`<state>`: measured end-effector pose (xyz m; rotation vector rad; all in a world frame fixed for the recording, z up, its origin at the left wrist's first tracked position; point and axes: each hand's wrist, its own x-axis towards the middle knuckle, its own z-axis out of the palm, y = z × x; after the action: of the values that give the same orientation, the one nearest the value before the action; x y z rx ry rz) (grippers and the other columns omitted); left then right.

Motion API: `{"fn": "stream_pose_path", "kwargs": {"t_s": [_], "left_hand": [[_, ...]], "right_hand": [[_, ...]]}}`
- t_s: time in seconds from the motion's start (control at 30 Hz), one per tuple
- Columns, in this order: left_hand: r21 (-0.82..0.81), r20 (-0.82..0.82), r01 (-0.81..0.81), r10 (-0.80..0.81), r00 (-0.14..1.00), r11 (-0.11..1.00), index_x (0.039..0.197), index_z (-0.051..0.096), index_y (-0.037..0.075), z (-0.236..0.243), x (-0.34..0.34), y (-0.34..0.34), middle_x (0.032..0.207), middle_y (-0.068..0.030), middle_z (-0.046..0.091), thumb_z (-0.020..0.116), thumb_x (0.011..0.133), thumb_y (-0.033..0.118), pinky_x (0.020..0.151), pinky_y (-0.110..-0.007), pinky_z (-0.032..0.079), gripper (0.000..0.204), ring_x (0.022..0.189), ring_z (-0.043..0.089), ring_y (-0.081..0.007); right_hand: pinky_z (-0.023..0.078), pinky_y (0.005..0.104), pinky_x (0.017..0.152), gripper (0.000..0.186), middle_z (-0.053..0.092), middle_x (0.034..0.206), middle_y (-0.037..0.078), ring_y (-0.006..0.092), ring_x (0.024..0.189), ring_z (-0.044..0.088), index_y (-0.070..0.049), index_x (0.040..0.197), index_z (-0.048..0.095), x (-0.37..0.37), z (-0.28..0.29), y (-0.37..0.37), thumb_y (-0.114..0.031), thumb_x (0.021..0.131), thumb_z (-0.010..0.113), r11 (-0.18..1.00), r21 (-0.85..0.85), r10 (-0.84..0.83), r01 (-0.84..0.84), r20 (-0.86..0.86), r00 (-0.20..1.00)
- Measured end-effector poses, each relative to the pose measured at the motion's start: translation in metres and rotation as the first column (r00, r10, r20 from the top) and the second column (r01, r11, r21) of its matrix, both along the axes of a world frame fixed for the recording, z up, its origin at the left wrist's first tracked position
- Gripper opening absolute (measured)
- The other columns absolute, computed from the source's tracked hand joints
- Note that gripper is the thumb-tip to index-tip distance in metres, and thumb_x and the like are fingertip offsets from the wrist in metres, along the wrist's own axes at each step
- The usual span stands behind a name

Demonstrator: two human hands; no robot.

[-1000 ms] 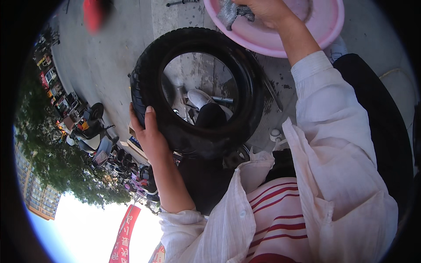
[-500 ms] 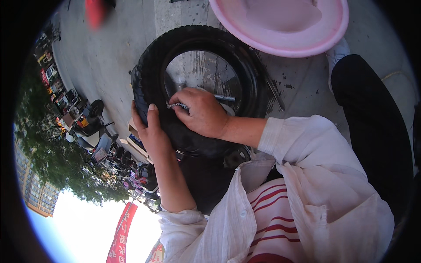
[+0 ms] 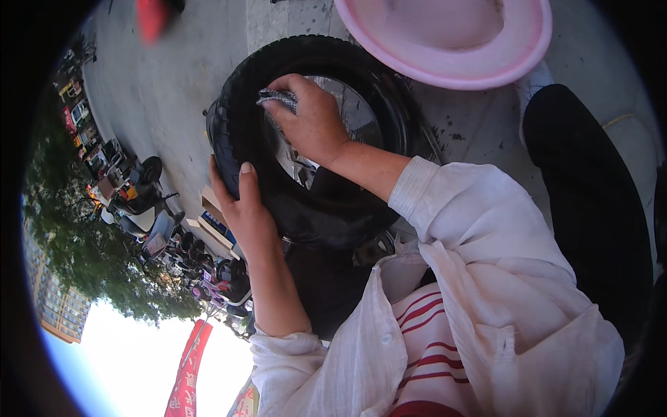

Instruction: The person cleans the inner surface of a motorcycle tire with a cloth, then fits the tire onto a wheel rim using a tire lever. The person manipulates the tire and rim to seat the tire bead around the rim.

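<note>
A black tire (image 3: 333, 222) with a knobbly tread stands tilted in front of me. My left hand (image 3: 246, 215) grips its left side, fingers round the tread and thumb on the sidewall. Pinched in my right hand (image 3: 313, 121) is a folded grey-and-white rag (image 3: 281, 99). It lies against the upper left inner edge of the tire, where the fingers partly cover it. Through the tire's opening I see wet-looking ground and some metal parts, too covered to name.
A pink basin (image 3: 445, 78) stands at the far right, beside a leg in black trousers (image 3: 583, 167). Cardboard boxes (image 3: 217, 226) sit left of the tire. Parked scooters (image 3: 149, 215) line the left, with a red banner (image 3: 187, 375) below them. A blurred red object (image 3: 149, 21) shows at the top left.
My right hand has moved up and slightly left along the tire's inner edge with the rag. More of the rag shows now. My left hand stays nearly in place.
</note>
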<state>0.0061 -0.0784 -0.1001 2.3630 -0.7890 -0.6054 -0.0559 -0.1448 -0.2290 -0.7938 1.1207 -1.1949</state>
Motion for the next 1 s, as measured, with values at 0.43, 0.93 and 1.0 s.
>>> {"fn": "stream_pose_path", "kwargs": {"t_s": [0.43,0.93,1.0], "left_hand": [[0.020,-0.075,-0.132,0.133,0.988,0.991,0.154,0.035,0.002,0.001,-0.010,-0.002,0.134,-0.0149,0.058,0.064,0.098,0.021,0.096,-0.030,0.049,0.066,0.112,0.060,-0.0192],[0.010,-0.142,-0.186,0.186,0.972,0.982,0.154,0.035,0.005,-0.003,0.003,0.007,0.136,-0.0160,0.056,0.064,0.097,0.024,0.094,-0.031,0.052,0.067,0.113,0.061,-0.0218],[-0.035,-0.155,-0.172,0.164,0.974,0.985,0.154,0.036,0.006,-0.008,0.012,0.015,0.135,-0.0154,0.056,0.064,0.097,0.024,0.092,-0.031,0.053,0.066,0.111,0.061,-0.0214]], "right_hand": [[0.055,0.0437,0.081,0.014,0.070,0.095,0.019,0.0385,0.093,0.068,-0.001,0.096,0.069,0.025,-0.014,0.003,-0.006,0.083,0.067,0.988,-0.122,0.080,-0.090,-0.090,0.993],[0.054,0.0455,0.082,0.017,0.070,0.095,0.022,0.0400,0.092,0.068,0.000,0.098,0.069,0.034,-0.019,0.001,-0.008,0.084,0.066,0.969,-0.083,0.220,-0.231,-0.118,0.968],[0.054,0.0456,0.082,0.017,0.070,0.095,0.021,0.0398,0.092,0.068,0.000,0.098,0.069,0.021,-0.003,0.019,-0.008,0.084,0.066,0.945,-0.093,0.309,-0.313,-0.056,0.949]]}}
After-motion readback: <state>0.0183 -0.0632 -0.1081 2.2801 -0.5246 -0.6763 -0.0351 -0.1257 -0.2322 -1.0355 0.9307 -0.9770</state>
